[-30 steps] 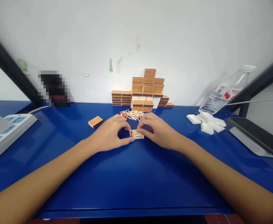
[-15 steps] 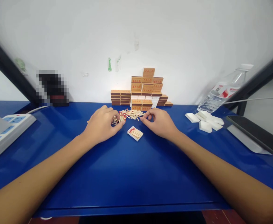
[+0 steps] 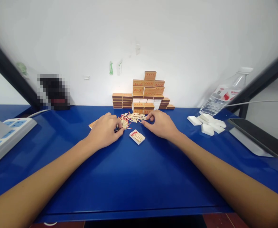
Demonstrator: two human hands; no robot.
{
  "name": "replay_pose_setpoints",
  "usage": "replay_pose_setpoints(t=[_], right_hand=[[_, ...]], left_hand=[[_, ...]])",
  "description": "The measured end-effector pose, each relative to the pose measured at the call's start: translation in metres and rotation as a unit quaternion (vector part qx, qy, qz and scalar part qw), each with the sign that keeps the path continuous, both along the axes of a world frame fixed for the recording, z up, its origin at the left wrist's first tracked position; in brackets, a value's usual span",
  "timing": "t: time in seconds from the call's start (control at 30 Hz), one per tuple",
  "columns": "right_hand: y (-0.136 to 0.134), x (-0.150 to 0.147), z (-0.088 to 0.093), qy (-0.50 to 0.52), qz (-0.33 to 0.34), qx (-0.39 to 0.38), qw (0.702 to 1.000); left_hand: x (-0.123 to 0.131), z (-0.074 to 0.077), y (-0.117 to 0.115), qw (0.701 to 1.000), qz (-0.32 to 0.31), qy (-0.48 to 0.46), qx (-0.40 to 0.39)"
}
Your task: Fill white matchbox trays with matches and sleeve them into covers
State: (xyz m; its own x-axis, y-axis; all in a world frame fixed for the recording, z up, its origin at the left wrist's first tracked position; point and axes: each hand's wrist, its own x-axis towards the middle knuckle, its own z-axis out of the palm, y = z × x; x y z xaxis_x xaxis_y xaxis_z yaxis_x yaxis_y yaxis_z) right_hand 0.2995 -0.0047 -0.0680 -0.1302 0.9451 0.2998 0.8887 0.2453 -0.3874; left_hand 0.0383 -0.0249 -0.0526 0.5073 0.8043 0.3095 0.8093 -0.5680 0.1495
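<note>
A loose pile of red-tipped matches (image 3: 135, 117) lies on the blue table. My left hand (image 3: 105, 130) is at the pile's left end, its thumb and forefinger closed on matches. At the right end my right hand (image 3: 161, 124) has thumb and fingers curled at the match ends; whatever it pinches is too small to tell. Between the hands, nearer to me, sits a white matchbox tray (image 3: 141, 141) with several matches in it. An orange matchbox piece (image 3: 91, 124) is partly hidden behind my left hand.
Stacked orange matchboxes (image 3: 138, 90) stand against the wall. On the right are white box pieces (image 3: 207, 129), a tilted water bottle (image 3: 221, 95) and a phone (image 3: 260, 136). A power strip (image 3: 10, 139) lies at the left.
My left hand has drawn slightly back and left, and more matches show fanned beside its fingertips. My right thumb has shifted a little left. The view has moved slightly.
</note>
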Motion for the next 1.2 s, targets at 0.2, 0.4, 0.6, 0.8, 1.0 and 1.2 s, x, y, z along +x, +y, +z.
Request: replay_pose_setpoints(t=[0.2, 0.4, 0.6, 0.8, 1.0, 1.2], right_hand=[[0.001, -0.006, 0.002, -0.036, 0.015, -0.046, 0.998], [-0.007, 0.011, 0.01, -0.056, 0.03, -0.088, 0.994], [-0.01, 0.026, 0.013, -0.048, 0.049, -0.101, 0.992], [-0.007, 0.025, 0.003, -0.057, 0.068, -0.071, 0.994], [-0.005, 0.025, 0.002, -0.062, 0.068, -0.082, 0.992], [-0.017, 0.022, 0.015, -0.033, 0.094, -0.074, 0.992]], left_hand=[[-0.001, -0.003, 0.002, 1.0, -0.017, -0.018, 0.017], [-0.001, -0.004, 0.002, 1.0, -0.025, -0.01, 0.014], [0.0, 0.0, -0.002, 0.999, -0.033, -0.026, 0.027], [0.005, 0.0, -0.012, 0.989, -0.131, -0.069, 0.018], [0.009, -0.008, -0.014, 0.982, -0.175, -0.07, -0.02], [0.01, -0.005, -0.015, 0.983, -0.168, -0.07, -0.02]])
